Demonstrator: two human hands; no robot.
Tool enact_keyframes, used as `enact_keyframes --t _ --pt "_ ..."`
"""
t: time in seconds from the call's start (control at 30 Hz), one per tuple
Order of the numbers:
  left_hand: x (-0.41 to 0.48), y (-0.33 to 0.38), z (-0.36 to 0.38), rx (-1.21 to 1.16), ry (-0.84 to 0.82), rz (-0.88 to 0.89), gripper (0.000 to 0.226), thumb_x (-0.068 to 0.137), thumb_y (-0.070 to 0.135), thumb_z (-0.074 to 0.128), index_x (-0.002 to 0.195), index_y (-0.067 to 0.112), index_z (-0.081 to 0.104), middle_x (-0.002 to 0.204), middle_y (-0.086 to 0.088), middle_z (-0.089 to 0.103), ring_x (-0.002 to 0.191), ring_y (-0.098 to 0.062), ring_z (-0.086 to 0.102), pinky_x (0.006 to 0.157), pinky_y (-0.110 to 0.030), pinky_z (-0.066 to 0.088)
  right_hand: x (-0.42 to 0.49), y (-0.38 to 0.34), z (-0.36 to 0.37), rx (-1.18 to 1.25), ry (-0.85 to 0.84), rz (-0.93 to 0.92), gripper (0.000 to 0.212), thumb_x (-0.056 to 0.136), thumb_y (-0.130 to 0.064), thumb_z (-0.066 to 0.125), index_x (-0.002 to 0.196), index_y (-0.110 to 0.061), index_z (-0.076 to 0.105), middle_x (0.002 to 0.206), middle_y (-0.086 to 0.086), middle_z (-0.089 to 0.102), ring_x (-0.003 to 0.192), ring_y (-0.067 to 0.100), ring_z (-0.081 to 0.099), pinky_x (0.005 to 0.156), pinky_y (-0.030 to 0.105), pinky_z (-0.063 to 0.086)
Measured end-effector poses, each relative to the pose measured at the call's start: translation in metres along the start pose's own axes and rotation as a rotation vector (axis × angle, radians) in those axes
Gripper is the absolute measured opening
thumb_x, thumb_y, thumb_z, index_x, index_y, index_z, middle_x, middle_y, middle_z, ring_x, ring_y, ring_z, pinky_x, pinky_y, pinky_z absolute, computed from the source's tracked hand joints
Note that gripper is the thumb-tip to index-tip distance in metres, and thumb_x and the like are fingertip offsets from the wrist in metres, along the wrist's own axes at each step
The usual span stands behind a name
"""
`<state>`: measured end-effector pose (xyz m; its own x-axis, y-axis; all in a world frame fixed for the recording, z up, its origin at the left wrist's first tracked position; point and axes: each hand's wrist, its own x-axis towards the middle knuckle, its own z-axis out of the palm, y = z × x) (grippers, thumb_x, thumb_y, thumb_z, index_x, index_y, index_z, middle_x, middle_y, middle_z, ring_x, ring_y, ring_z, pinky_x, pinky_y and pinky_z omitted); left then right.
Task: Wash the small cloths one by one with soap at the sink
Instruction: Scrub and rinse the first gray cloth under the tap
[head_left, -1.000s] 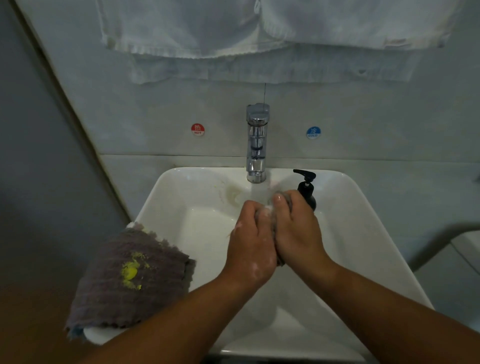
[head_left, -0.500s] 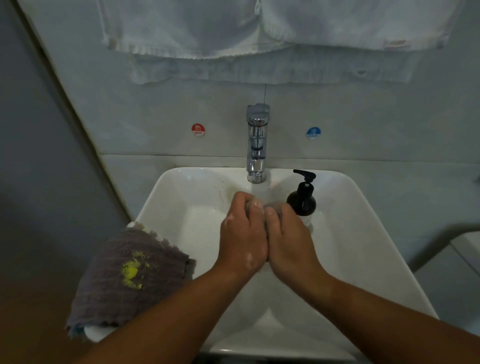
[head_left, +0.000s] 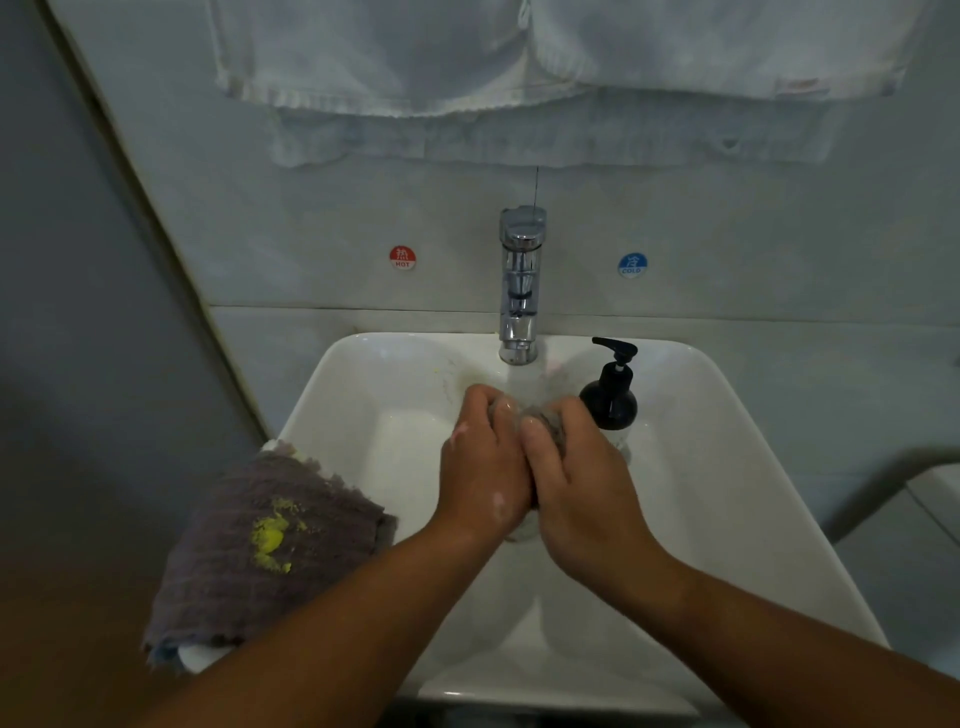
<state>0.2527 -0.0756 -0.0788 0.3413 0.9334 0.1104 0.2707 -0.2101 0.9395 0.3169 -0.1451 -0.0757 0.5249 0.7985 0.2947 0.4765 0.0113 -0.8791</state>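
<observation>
Pale tiled wall backs your white ceramic sink. On its left rim a purple-grey waffle cloth with a yellow stain lies unwashed, so more work is left. Your left hand and right hand, soapy, press together below the chrome tap, both gripping a small wadded grey cloth mid-scrub.

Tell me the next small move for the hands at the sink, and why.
Probably rub the bunched small cloth between both hands under the faucet to work the soap out. The left hand and right hand both grip it below the spout, and suds show on the left hand; the yellow-stained cloth waits on the sink rim.
</observation>
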Motion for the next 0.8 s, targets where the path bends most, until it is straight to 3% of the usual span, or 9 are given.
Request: enact_keyframes --t 0.1,0.2,0.27,0.3,0.4,0.47,0.6,0.73,0.8 --pt "-0.020 0.004 0.006 -0.057 -0.086 -0.001 0.029 0.108 0.044 0.035 0.099 0.024 0.052 0.083 -0.001 0.065 0.076 -0.019 0.065 0.069 -0.044 0.058 0.018 0.002 -0.006 0.055 0.112 0.052 0.016 0.106 -0.026 0.048 0.093 -0.022 0.057 0.079 -0.007 0.062 0.070 -0.003 0.060 0.059 0.010 0.044" --pt "-0.026 0.008 0.008 -0.037 -0.055 0.085 0.022 0.108 0.037 0.036 0.098 0.025 0.051 0.080 0.007 0.061 0.070 -0.001 0.061 0.060 -0.018 0.052 0.024 0.007 -0.005 0.139 0.158 0.217 0.021 0.107 -0.032 0.044 0.099 -0.022 0.060 0.087 -0.005 0.065 0.076 0.001 0.063 0.066 0.016 0.048" --pt "-0.021 0.009 0.004 -0.019 -0.018 0.123 0.018 0.109 0.032 0.038 0.099 0.024 0.051 0.080 0.009 0.060 0.071 0.005 0.059 0.058 -0.013 0.047 0.015 0.007 -0.003 0.150 0.120 0.244 0.022 0.107 -0.034 0.041 0.100 -0.022 0.059 0.089 -0.004 0.066 0.080 0.005 0.064 0.072 0.024 0.052" --pt "-0.015 0.007 0.003 -0.006 0.014 0.125 0.016 0.109 0.031 0.039 0.100 0.025 0.052 0.081 0.010 0.060 0.072 0.003 0.059 0.060 -0.014 0.047 0.008 0.003 -0.001 0.126 0.088 0.200 0.021 0.107 -0.034 0.042 0.100 -0.022 0.058 0.088 -0.004 0.065 0.079 0.004 0.063 0.070 0.020 0.051" --pt "-0.004 0.000 -0.001 0.009 0.046 0.042 0.016 0.109 0.033 0.040 0.103 0.025 0.053 0.085 0.007 0.063 0.080 -0.008 0.062 0.077 -0.039 0.056 -0.002 -0.007 -0.001 0.046 -0.008 0.041 0.016 0.106 -0.030 0.046 0.093 -0.025 0.054 0.080 -0.007 0.063 0.074 -0.002 0.062 0.061 0.010 0.045" --pt "-0.011 -0.001 0.001 -0.034 -0.001 0.022 0.020 0.109 0.037 0.038 0.101 0.026 0.053 0.085 0.003 0.065 0.080 -0.016 0.064 0.075 -0.044 0.057 0.008 -0.004 -0.003 0.001 0.025 0.012 0.017 0.106 -0.028 0.047 0.090 -0.028 0.053 0.078 -0.008 0.062 0.072 -0.002 0.061 0.060 0.010 0.044" --pt "-0.024 0.005 0.004 -0.017 -0.043 0.135 0.022 0.109 0.035 0.038 0.097 0.026 0.054 0.080 0.007 0.062 0.072 -0.005 0.059 0.061 -0.020 0.049 0.025 0.013 -0.005 -0.025 0.102 0.140 0.019 0.107 -0.031 0.043 0.097 -0.021 0.056 0.083 -0.005 0.062 0.074 0.007 0.060 0.063 0.015 0.042" --pt "-0.002 0.002 -0.002 0.042 0.088 0.090 0.019 0.109 0.028 0.039 0.100 0.020 0.053 0.081 0.008 0.060 0.074 -0.007 0.057 0.062 -0.018 0.045 -0.003 0.005 0.004 -0.008 0.007 0.022 0.018 0.106 -0.029 0.044 0.092 -0.022 0.053 0.076 -0.007 0.061 0.069 0.002 0.059 0.058 0.012 0.043" --pt "-0.004 0.000 -0.001 0.032 0.046 0.058 0.019 0.110 0.030 0.038 0.101 0.021 0.053 0.083 0.006 0.062 0.076 -0.009 0.060 0.063 -0.020 0.048 -0.002 0.000 0.001 -0.020 0.027 -0.026 0.018 0.106 -0.025 0.046 0.088 -0.027 0.051 0.074 -0.009 0.059 0.068 -0.002 0.059 0.057 0.009 0.042"
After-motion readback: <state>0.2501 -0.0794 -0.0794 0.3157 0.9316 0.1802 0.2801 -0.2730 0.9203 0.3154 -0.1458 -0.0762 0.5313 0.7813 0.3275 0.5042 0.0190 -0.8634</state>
